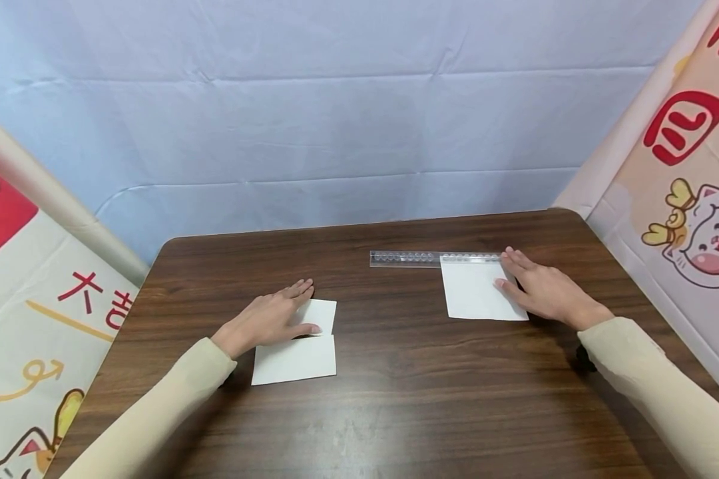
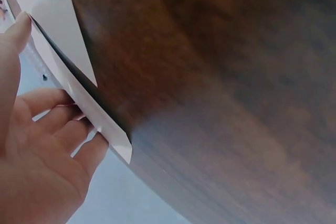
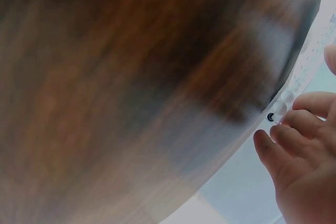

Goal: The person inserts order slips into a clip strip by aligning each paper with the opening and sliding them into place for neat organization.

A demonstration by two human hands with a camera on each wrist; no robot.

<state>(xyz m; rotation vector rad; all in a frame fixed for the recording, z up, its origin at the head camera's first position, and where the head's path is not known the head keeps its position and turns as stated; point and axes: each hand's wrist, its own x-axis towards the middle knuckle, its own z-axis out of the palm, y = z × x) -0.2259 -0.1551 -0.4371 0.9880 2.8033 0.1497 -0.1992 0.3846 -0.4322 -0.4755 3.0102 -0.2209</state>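
Observation:
Two white paper pieces lie at the left, a rear sheet (image 1: 320, 315) and a front sheet (image 1: 295, 361), their edges meeting near the thumb. My left hand (image 1: 271, 317) rests on the rear one with its fingers extended; in the left wrist view a white paper edge (image 2: 94, 109) runs along the fingertips. At the right, another white sheet (image 1: 480, 293) lies against a clear plastic ruler (image 1: 403, 259), covering part of it. My right hand (image 1: 542, 287) touches the ruler's right end with its fingers, while the thumb rests on the sheet's right side.
The brown wood-grain table (image 1: 395, 399) has rounded back corners. A pale cloth backdrop (image 1: 335, 133) hangs behind it. Printed banners with cartoon figures stand at the left (image 1: 42, 346) and right (image 1: 683, 199).

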